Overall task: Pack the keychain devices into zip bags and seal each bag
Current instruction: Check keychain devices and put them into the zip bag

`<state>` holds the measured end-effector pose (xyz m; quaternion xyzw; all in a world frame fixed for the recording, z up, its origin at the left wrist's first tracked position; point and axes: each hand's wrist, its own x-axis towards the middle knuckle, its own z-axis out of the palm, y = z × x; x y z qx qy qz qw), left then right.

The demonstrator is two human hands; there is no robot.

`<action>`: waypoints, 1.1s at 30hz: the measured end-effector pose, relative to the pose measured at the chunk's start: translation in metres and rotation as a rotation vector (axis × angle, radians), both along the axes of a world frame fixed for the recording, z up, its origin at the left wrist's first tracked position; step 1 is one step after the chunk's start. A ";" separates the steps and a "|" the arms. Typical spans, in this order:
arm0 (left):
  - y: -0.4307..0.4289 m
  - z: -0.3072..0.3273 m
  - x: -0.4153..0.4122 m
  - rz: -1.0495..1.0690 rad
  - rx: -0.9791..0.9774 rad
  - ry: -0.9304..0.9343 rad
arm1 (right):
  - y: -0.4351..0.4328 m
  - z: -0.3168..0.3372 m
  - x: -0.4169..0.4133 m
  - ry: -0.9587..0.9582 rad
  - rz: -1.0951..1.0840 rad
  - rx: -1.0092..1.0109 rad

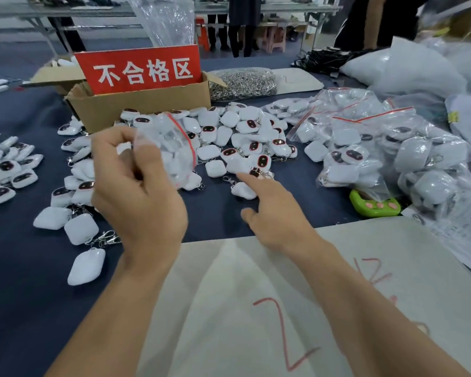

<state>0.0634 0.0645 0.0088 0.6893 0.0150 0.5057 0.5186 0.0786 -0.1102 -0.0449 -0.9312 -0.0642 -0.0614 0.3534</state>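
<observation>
The left hand (pixel 136 191) is held above the dark blue table cover (pixel 19 308). Its fingers and thumb are curled and pinch the near edge of a clear zip bag (pixel 172 148). The bag is in the air over the loose stock, with its red seal strip (pixel 184 140) running diagonally along the far side. White shapes show through the film. Whether they are inside the bag or lie behind it cannot be told.

The right hand (pixel 275 213) is low over the cloth and holds nothing. The index finger is straight and points at the near edge of the pile of keychain devices (pixel 239 131). Its tip is just beside the nearest units, and contact cannot be confirmed. The thumb is spread apart from it. The other fingers are hidden behind the hand.

The pile consists of white rounded-square units with metal clasps. Some lie face up and show a dark oval screen. It lies in front of a cardboard box (pixel 136 107) carrying a red sign (pixel 142 69) with white characters. More loose devices (pixel 8 172) lie at the left edge. A heap of filled zip bags (pixel 378 148) lies to the right, with a green gadget (pixel 373 205) at its near edge. A bag of metal clasps (pixel 242 81) lies behind the pile. Both forearms cross a pale sheet (pixel 256 281) marked with red strokes.
</observation>
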 end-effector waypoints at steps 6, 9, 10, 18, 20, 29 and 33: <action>-0.028 -0.040 -0.004 -0.145 0.628 0.645 | -0.004 0.002 -0.002 -0.043 -0.088 0.132; -0.035 -0.053 -0.003 -0.187 0.862 0.797 | -0.012 0.007 -0.002 -0.033 -0.250 0.322; -0.036 -0.054 -0.004 -0.192 0.865 0.782 | -0.014 0.009 -0.004 -0.004 -0.277 0.437; -0.041 -0.046 -0.010 -0.254 0.627 0.572 | -0.029 0.014 -0.012 0.108 -0.251 0.589; -0.043 -0.043 -0.011 -0.384 0.476 0.501 | -0.030 0.018 -0.016 0.118 -0.173 0.644; -0.040 -0.041 -0.009 -0.573 0.308 0.466 | -0.020 0.017 -0.026 0.167 -0.013 0.710; -0.042 -0.037 -0.009 -0.572 0.146 0.494 | -0.021 0.016 -0.026 0.217 -0.028 0.859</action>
